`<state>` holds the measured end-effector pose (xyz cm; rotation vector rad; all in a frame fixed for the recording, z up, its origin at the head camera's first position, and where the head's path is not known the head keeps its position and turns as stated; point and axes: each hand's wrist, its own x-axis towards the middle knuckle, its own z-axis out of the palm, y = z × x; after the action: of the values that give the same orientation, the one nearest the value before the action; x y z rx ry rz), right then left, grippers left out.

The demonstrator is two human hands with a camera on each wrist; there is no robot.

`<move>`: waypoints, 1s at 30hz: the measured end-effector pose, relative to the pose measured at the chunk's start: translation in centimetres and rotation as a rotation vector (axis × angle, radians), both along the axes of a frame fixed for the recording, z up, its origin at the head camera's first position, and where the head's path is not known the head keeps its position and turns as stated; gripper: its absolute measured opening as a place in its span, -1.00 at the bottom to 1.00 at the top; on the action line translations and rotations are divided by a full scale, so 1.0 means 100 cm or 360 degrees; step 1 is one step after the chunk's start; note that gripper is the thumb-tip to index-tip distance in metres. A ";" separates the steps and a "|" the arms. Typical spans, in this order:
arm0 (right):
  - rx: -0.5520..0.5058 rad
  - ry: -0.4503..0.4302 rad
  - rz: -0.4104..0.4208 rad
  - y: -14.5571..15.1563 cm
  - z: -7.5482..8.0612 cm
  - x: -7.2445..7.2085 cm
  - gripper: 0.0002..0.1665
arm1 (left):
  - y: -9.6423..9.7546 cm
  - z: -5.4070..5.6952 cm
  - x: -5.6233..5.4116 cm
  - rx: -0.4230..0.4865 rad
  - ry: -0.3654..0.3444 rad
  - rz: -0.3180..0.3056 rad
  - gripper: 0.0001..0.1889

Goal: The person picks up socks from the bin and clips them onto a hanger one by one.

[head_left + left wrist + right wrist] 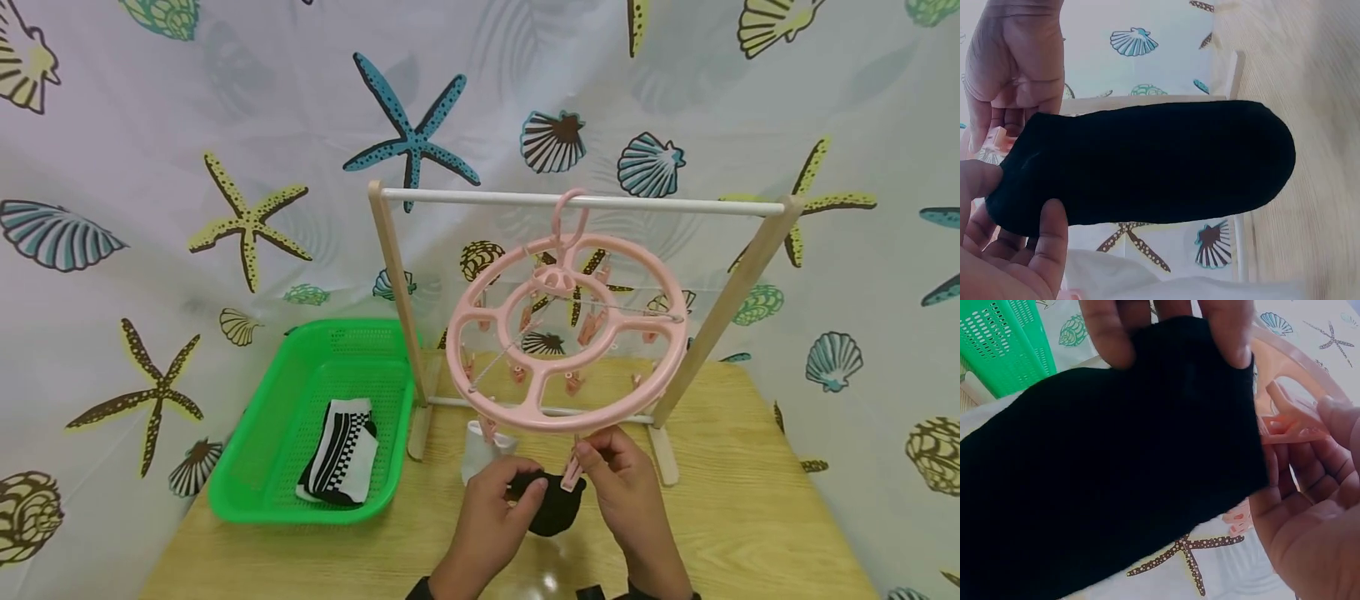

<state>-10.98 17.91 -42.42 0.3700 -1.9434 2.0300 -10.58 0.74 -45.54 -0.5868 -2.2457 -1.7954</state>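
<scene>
A black sock (1160,165) hangs from my left hand (491,512), whose fingers and thumb pinch it at the opening end. Its toe end points down toward the table in the head view. My right hand (626,479) pinches a pink clothespin (1297,419) hanging from the round pink drying hanger (540,421). The clothespin's jaws are right at the sock's upper edge, overlapping it in the head view. Just behind my left hand, a white sock (478,454) hangs below the front left of the ring, at another pink clothespin (487,429).
A wooden stand with a white top bar (465,197) carries the hanger by its hook. Several pink clothespins dangle around the ring. To the left, a green basket (247,467) holds folded black-and-white patterned socks (345,450). Behind the wooden table (750,500) hangs a seashell-print curtain.
</scene>
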 end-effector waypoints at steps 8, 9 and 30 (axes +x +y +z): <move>-0.0001 0.0002 0.0043 0.001 0.000 0.000 -0.93 | 0.003 0.005 0.000 0.0083 -0.0081 -0.0128 -0.91; -0.0001 0.0012 0.0055 0.002 0.000 0.000 -0.93 | 0.003 0.006 0.000 0.0082 -0.0075 -0.0151 -0.91; 0.0165 0.0005 0.0232 0.007 -0.001 0.003 -0.90 | -0.001 0.012 0.001 0.0145 0.0077 -0.0257 -0.90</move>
<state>-10.69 18.60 -42.53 0.5541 -2.0808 2.0177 -10.48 0.63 -44.36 -0.8050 -2.1267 -1.9241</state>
